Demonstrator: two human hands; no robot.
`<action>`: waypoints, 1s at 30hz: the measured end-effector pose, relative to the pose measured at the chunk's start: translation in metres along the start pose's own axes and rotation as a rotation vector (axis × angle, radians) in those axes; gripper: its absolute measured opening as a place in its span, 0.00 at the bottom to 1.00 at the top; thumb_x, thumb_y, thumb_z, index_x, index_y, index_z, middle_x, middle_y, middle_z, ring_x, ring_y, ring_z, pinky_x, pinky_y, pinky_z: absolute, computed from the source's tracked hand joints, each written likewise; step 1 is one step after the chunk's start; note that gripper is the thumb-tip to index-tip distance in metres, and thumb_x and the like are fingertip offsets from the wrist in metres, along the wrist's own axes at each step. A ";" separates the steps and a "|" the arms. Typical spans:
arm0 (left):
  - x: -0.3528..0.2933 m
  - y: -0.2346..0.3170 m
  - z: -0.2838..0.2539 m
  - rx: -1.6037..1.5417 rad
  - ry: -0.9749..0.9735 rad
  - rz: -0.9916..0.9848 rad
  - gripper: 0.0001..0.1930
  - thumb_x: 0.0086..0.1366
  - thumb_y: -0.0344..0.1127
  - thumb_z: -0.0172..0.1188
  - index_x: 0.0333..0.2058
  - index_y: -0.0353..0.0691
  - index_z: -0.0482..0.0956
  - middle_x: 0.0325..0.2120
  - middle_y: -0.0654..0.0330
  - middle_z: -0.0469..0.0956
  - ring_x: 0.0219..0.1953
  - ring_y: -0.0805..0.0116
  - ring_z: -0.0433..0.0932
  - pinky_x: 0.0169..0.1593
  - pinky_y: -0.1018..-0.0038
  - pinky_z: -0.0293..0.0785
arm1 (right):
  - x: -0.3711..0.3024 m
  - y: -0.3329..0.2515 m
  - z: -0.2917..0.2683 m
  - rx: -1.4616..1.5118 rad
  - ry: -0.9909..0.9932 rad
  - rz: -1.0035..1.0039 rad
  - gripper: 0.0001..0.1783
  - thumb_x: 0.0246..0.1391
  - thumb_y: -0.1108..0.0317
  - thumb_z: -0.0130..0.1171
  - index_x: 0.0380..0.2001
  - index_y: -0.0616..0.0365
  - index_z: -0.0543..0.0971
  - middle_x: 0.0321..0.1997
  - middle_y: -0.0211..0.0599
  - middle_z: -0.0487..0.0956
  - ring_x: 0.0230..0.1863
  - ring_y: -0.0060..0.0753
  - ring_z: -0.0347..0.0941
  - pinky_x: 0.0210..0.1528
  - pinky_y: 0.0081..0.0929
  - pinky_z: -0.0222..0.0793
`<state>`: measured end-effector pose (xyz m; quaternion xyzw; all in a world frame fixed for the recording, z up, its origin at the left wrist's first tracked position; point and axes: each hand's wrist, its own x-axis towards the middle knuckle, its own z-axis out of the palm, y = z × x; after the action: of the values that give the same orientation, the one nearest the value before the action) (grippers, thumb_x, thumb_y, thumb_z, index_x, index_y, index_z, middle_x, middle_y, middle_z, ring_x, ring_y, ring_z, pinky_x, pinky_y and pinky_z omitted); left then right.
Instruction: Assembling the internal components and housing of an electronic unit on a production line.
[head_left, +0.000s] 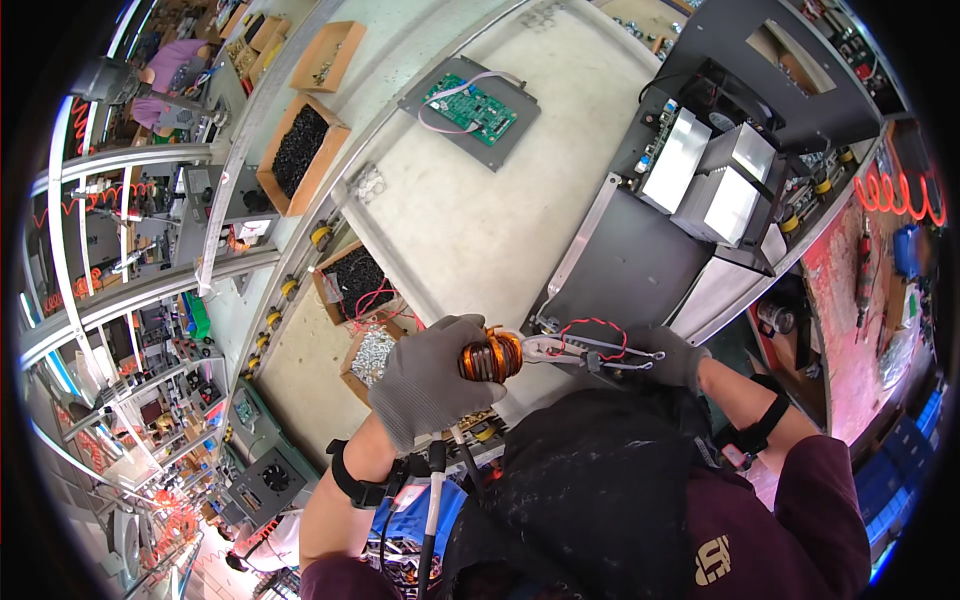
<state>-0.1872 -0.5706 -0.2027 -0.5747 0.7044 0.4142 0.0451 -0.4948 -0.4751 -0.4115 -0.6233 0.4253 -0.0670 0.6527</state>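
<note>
Here's the copper-wound ring coil, held up in front of our chest, above the near edge of the pale workbench. Our left hand, in a grey knit glove, is wrapped around the coil's left side, fingers closed on it, the windings poking out to the right of the fingertips. Our right hand, gloved too, is clenched on the handles of slim metal pliers, whose nose meets the coil's right edge; a thin red wire loops over the tool.

What could go wrong, in our judgement: the pliers biting too hard could nick the wire's coating or snap the lead, and a twist against the left hand's hold could slip the coil from our glove towards the cardboard boxes of small black and silver parts below. Beyond sit a dark metal chassis with silvery blocks and a green circuit board.
</note>
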 end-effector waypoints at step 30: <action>0.039 0.020 -0.022 0.224 -0.225 -0.071 0.22 0.42 0.44 0.64 0.37 0.41 0.77 0.34 0.56 0.77 0.37 0.54 0.78 0.41 0.65 0.73 | -0.006 -0.021 0.008 -0.414 0.191 -0.236 0.17 0.53 0.71 0.51 0.47 0.55 0.76 0.36 0.40 0.81 0.36 0.38 0.77 0.41 0.29 0.73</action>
<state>-0.2080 -0.6153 -0.1986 -0.5405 0.7159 0.3929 0.2023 -0.4842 -0.4701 -0.3913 -0.7799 0.4140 -0.1127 0.4557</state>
